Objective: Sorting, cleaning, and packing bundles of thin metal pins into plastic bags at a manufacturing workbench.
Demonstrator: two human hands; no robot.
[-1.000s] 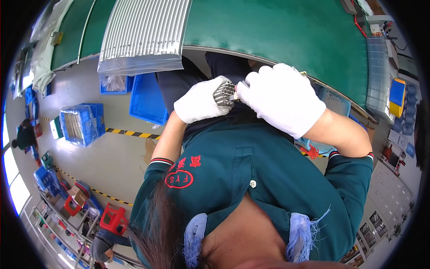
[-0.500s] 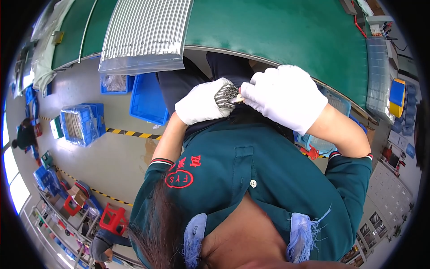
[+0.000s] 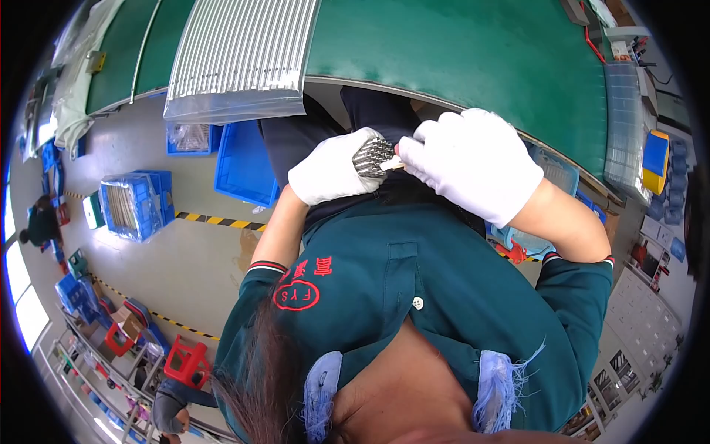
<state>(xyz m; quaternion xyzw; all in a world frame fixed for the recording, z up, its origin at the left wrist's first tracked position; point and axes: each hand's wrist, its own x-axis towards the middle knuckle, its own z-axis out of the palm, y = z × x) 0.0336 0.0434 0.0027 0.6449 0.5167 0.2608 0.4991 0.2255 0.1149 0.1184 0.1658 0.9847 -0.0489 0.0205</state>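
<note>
My left hand (image 3: 325,170), in a white glove, is closed round a bundle of thin metal rods (image 3: 372,157) above my lap. The rod ends point right, toward my other hand. My right hand (image 3: 477,164), also white-gloved, is closed in a pinch, with the fingertips near those ends. A short, narrow off-white piece (image 3: 392,163) runs from the pinch to the edge of the bundle. Its exact kind is too small to make out. Whether it touches a rod I cannot tell.
Ahead is a green worktable (image 3: 444,44), with a clear plastic pack of long silvery tubes (image 3: 237,52) overhanging its near edge. Left of my legs sits a blue bin (image 3: 248,166). Farther left stands a blue crate (image 3: 137,205) on the floor. A clear plastic stack (image 3: 629,126) rises at right.
My right hand has shifted very slightly, and more of the off-white piece shows at the rod ends. My left hand keeps its grip almost in place.
</note>
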